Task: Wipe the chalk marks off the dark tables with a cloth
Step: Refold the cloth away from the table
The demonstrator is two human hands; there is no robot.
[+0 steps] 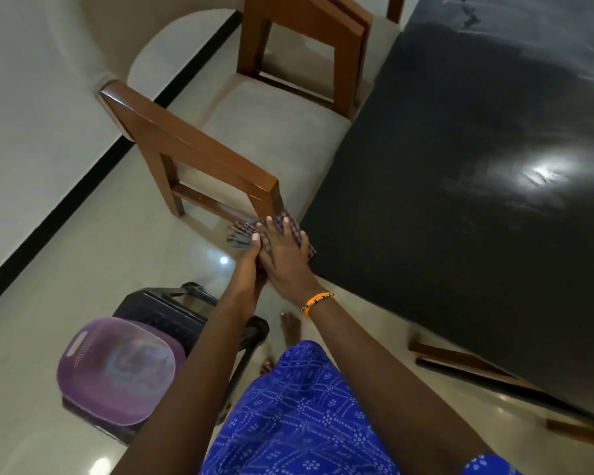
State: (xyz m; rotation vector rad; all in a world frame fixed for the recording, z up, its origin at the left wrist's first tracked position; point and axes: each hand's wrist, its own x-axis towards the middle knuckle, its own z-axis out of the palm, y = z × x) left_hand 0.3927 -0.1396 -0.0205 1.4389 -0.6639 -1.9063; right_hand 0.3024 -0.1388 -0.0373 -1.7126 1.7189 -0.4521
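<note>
Two hands (278, 248) — one cloth (285, 222)

A table (477, 166) fills the right side, with two chairs standing to its left, the nearer chair (199, 156) in front of the farther chair (306, 46). At the table's near left corner a cloth (282, 228) lies under the right hand (283, 252), with the left hand (251, 265) touching it from the left. A basin (117, 368) sits on a stool (172, 313) at lower left, beside the person's feet.
</note>
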